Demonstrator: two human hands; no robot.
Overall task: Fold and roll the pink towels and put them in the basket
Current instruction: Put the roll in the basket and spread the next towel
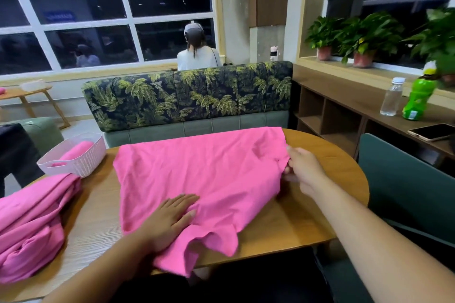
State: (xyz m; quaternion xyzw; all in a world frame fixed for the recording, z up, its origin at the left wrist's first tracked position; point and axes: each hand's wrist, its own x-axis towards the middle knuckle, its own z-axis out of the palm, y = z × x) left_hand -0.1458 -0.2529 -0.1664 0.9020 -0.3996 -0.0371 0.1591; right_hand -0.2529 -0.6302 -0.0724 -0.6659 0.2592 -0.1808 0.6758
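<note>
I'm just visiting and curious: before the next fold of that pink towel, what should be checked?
1. Towel flat on table: not ok, it is wrinkled and its near edge hangs off.
2. Left hand pressing towel flat: ok.
3. Right hand pinching right edge: ok.
4. Pile apart from towel: ok.
5. Room in basket: cannot tell; a roll lies inside.
</note>
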